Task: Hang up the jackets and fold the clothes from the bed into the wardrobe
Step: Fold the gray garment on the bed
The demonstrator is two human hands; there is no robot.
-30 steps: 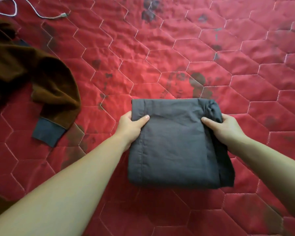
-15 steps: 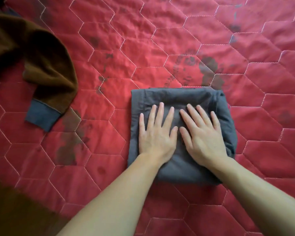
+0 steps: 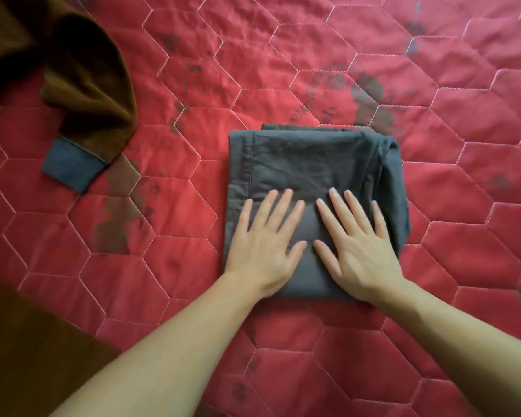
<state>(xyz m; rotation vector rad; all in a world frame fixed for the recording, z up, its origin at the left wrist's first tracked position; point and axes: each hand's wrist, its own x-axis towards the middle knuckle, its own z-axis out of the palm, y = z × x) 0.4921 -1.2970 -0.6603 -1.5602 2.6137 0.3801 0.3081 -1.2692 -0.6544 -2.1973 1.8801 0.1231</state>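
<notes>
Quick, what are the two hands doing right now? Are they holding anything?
Left hand: open, fingers straight, pressing flat on the folded grey garment.
Right hand: open too, flat on the same garment, holding nothing.

Both forearms reached forward, bare; the left hand (image 3: 263, 249) and right hand (image 3: 357, 251) lay flat, palms down, fingers spread, side by side

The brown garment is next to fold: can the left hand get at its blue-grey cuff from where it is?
Probably yes: the left hand lies flat on the folded grey garment, and only bare red quilt separates it from the cuff.
</notes>
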